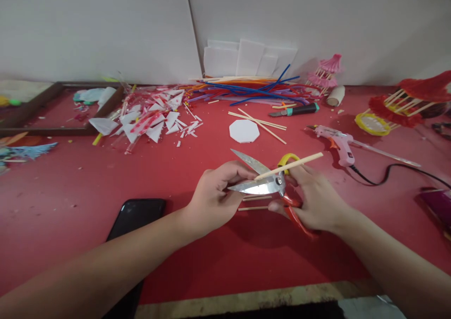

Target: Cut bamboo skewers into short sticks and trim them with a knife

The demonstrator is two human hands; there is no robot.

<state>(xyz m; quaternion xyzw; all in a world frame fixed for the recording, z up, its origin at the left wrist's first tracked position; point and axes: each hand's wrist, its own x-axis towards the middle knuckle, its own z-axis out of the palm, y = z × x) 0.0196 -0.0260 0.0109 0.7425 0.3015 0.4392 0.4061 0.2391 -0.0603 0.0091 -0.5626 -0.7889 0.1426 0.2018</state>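
Observation:
My right hand (pixel 313 197) is wrapped round the handles of a pair of scissors (pixel 259 186), one yellow and one red. The scissors' blades are spread and point left. Between them lies a wooden stick (pixel 299 163), tilted up to the right. Its left end is pinched in the fingers of my left hand (pixel 218 194), close to the lower blade. Two short cut sticks (pixel 253 208) rest on the red table below the blades, partly hidden by my hands. A white octagonal piece (pixel 244 131) lies flat beyond the scissors, with several thin sticks (pixel 262 120) beside it.
At the back are pipe cleaners (pixel 246 91), white sheets (pixel 250 58) and a utility knife (pixel 294 110). A pink glue gun (pixel 336 143) lies right, near a red stick model (pixel 412 98). Paper scraps (pixel 155 117) and a frame (pixel 52 132) are left, a phone (pixel 141 215) front left.

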